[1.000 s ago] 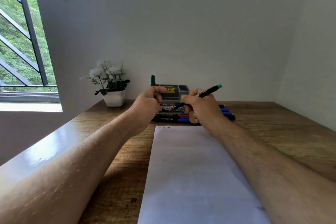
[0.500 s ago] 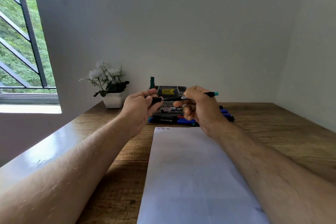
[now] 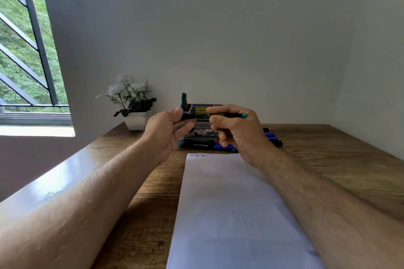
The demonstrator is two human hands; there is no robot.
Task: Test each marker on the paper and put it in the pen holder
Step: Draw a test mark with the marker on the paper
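Pale walls meet in a corner behind a wooden worktop [image 3: 328,159], with a barred window [image 3: 28,50] at the left showing green leaves. Near the back wall stands a white pot of white flowers [image 3: 133,102], and to its right a grey pen holder [image 3: 203,109] with a yellow price sticker and one green marker upright in its left compartment. In front of the holder lies a row of markers [image 3: 203,145], blue and black among them. A long white paper [image 3: 229,214] runs toward the viewer, small marks at its far left corner. Both hands are raised above the row, in front of the holder. The right hand [image 3: 238,131] grips a black marker [image 3: 231,115] with a teal end, held level. The left hand [image 3: 168,131] pinches the marker's other end between thumb and fingers; whether that piece is a cap is unclear.
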